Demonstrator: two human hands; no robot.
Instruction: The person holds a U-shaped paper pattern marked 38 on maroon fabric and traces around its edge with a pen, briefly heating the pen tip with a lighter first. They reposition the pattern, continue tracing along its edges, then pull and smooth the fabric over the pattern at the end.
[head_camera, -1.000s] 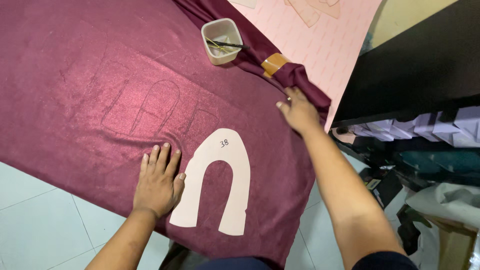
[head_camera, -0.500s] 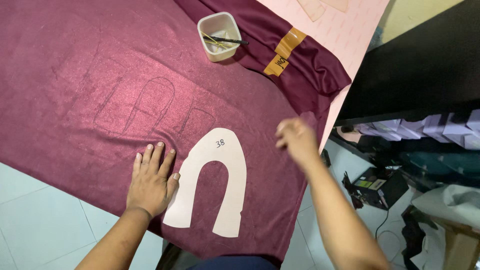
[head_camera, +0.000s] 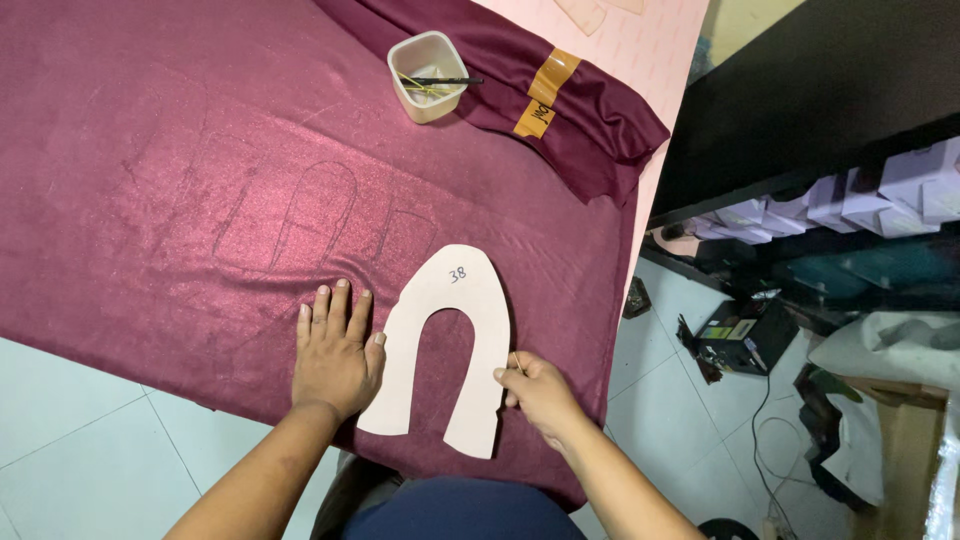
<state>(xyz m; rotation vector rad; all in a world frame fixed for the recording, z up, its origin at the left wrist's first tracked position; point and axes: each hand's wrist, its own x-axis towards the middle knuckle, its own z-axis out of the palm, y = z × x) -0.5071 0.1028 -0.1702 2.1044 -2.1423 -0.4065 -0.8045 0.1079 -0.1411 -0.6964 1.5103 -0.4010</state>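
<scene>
Now I'm steadying the horseshoe-shaped paper pattern (head_camera: 445, 350) on the maroon suede fabric (head_camera: 200, 180): left hand (head_camera: 335, 355) flat and open beside it, right hand (head_camera: 540, 390) pinching its outer edge (tracing step, I judge).

The scene is evenly and brightly lit from above. A soft sheen is seen on the maroon fabric (head_camera: 200, 180), and only faint shadows are cast. Focus is sharp throughout; the shelves (head_camera: 830, 210) at right are left dim.
</scene>
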